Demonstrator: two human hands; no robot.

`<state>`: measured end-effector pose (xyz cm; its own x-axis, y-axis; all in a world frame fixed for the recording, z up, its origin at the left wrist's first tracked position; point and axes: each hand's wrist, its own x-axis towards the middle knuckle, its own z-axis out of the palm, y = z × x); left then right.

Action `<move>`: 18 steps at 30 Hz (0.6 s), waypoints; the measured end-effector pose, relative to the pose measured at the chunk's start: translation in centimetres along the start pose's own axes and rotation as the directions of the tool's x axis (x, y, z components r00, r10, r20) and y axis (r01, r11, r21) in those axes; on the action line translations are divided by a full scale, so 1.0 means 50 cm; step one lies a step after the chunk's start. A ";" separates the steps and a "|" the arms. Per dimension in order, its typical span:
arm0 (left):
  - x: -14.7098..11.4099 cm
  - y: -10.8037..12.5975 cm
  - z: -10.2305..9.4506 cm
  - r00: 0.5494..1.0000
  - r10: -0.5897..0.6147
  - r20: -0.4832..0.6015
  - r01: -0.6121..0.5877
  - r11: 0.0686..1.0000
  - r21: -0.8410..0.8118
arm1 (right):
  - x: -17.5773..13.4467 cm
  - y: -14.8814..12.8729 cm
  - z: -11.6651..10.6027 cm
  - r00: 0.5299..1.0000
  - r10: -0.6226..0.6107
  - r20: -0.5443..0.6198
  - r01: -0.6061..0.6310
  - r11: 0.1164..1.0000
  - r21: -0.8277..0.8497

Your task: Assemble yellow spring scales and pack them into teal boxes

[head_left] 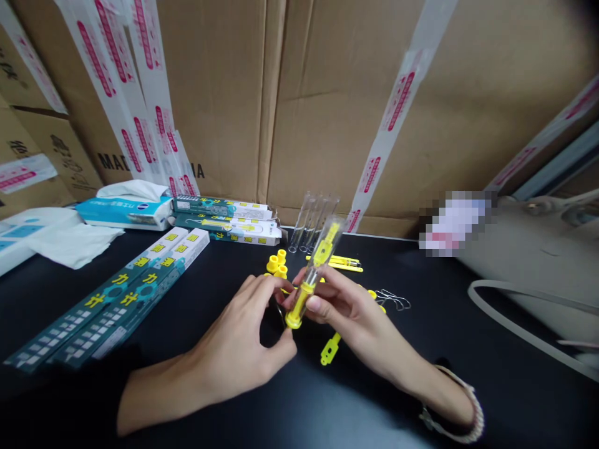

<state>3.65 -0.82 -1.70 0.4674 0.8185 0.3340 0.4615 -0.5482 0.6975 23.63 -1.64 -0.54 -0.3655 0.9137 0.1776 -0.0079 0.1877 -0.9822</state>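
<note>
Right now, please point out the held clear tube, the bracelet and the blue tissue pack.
Held clear tube (313, 274): head view, middle of its wall.
Bracelet (477, 413): head view, outer part of its band.
Blue tissue pack (116, 214): head view, its front side.

Grips the clear tube (315, 273) from its right with the right hand (346, 305), thumb pressed against its lower half, other fingers curled partly out of sight behind it; cups the left hand (250, 324) just left of the tube's lower end, back turned upward, knuckles arched, fingers bent over toward the tube; stretches the left thumb close under that same end, leaving a gap below the index finger; hides whether the left fingertips touch the tube; slants the left forearm (161, 390) in from the tube's near left, the right forearm (416, 374) from its near right.
</note>
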 end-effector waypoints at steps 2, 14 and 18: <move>0.003 -0.001 -0.005 1.000 -0.009 -0.001 0.009 0.994 -0.107 | -0.001 0.006 0.001 0.999 -0.029 0.022 0.031 0.993 -0.117; 0.013 -0.012 0.004 0.988 -0.134 0.078 0.155 0.879 -0.451 | -0.008 0.010 0.013 0.987 -0.121 0.107 0.157 0.869 -0.469; 0.011 -0.014 0.006 0.989 -0.129 0.076 0.150 0.844 -0.514 | -0.011 0.018 0.018 0.983 -0.152 0.099 0.181 0.827 -0.533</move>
<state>3.82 -0.04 -2.17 0.4598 0.8670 0.1920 0.0721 -0.2519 0.9651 23.00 -2.31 -1.56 -0.4506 0.8344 0.3174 0.4232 0.5127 -0.7470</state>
